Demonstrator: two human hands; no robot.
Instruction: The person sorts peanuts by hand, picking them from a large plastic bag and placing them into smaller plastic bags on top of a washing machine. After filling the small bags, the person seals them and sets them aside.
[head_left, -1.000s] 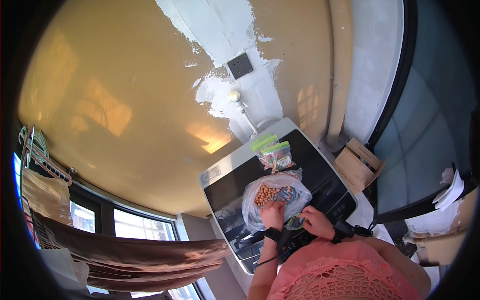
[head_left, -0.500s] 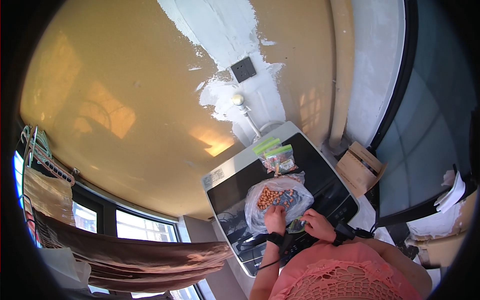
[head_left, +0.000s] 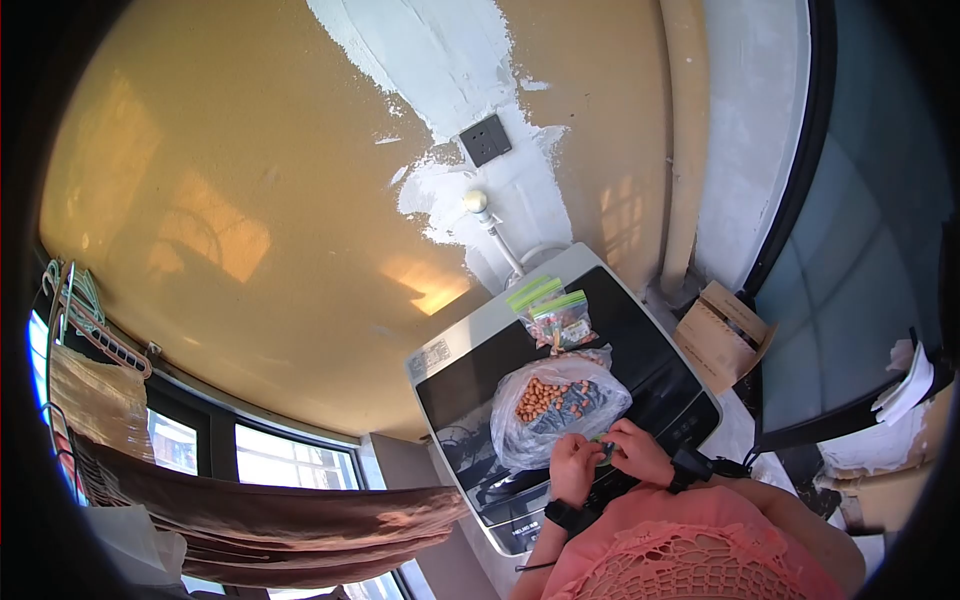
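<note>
A clear plastic bag (head_left: 515, 425) lies spread on the dark lid of a washing machine (head_left: 460, 395). Inside its opening are many small reddish-brown nuts (head_left: 541, 398) that look like shelled peanuts. Just below the bag, my left hand (head_left: 574, 470) and my right hand (head_left: 640, 454) meet with their fingers closed. Between them they pinch a small zip bag (head_left: 603, 452) with a green edge, largely hidden by the fingers. Beyond the nuts, zip bags (head_left: 562, 322) with green strips lie partly overlapping, contents visible inside.
A cardboard box (head_left: 718, 335) stands right of the machine. Behind it are a wall socket (head_left: 486, 140) and a pipe with a tap-like end (head_left: 477, 201). Brown cloth (head_left: 270, 520) hangs at the left by the windows.
My left hand has moved back from the edge of the nuts to the small zip bag beside my right hand. Its fingers now grip there too.
</note>
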